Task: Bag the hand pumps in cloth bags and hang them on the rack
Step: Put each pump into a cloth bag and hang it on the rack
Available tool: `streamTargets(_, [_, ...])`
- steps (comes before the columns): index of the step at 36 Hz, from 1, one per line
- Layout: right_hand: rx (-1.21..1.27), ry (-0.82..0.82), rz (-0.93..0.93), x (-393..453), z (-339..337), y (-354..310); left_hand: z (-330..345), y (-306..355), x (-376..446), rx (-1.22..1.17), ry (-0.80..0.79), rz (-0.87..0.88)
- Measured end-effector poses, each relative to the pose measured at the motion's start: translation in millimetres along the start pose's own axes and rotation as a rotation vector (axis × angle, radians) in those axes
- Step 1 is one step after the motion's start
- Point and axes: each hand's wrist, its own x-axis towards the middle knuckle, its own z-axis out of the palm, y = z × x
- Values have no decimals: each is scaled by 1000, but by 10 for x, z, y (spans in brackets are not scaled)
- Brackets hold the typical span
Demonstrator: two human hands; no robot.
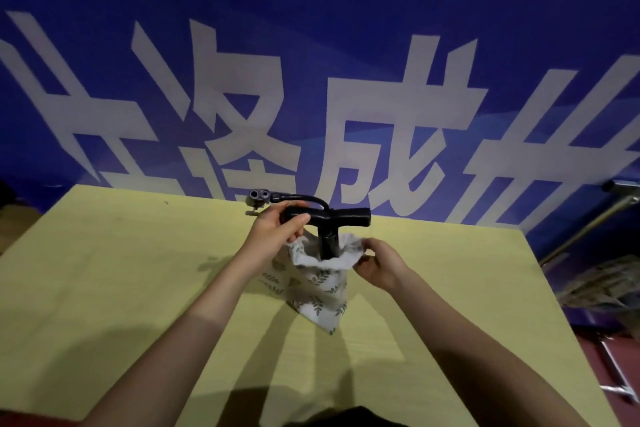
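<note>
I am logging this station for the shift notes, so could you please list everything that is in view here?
hand pump: one, black with a T-handle, upright, its lower part inside the bag, the handle above the bag's mouth
pump hose: one, black, curving from the handle leftward to a grey nozzle head
cloth bag: one, white with a green leaf print, standing on the table around the pump
table: one, pale yellow, filling the foreground
banner: one, blue with large white characters, behind the table
metal rack frame: one, grey, partly visible at the right edge
left hand: grips the left end of the pump handle
right hand: pinches the right rim of the bag's mouth
</note>
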Motion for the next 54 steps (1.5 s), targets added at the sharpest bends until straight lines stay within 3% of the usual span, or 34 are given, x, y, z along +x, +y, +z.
streamTargets(4, [51, -14, 99, -50, 21, -85, -110, -22, 47, -47, -5, -13])
streamTargets(9, [-139, 82, 203, -20, -1, 18, -226, -57, 124, -99, -20, -9])
streamTargets(12, [-392, 79, 115, -79, 24, 46, -268, -59, 171, -100, -11, 0])
streamTargets(17, [-602, 23, -189, -255, 216, -265, -361, 2, 234, -62, -39, 2])
streamTargets(23, [-515, -199, -360, -574, 472, -679, -426, 139, 302, 27, -86, 82])
streamTargets(26, [-467, -210, -387, -644, 493, -747, -474, 172, 347, 58, -82, 109])
streamTargets(28, [-572, -144, -411, -685, 470, -756, -479, 168, 366, 20, -29, 114])
streamTargets(31, [-985, 48, -501, -753, 428, -734, -445, 162, 366, -18, 40, 93])
streamTargets(34, [-1466, 283, -657, -750, 398, -662, -402, 164, 344, 33, 29, 112])
streamTargets(36, [-1599, 391, -727, -746, 357, -606, -374, 175, 319, 85, -4, 124])
streamTargets(40, [-1453, 425, -694, -763, 237, -556, -328, 186, 272, 134, -26, 124])
streamTargets(43, [-1053, 205, -476, -857, 190, -579, -252, 190, 215, 98, -2, 132])
streamTargets(48, [-585, -150, -232, -1018, 65, -610, -178, 128, 167, 4, 79, 70])
streamTargets(51, [-298, -171, -168, -1036, -15, -580, -114, 111, 147, -30, 67, 70])
streamTargets(54, [-392, -93, -236, -1016, -109, -573, -16, 96, 105, -38, 25, 63])
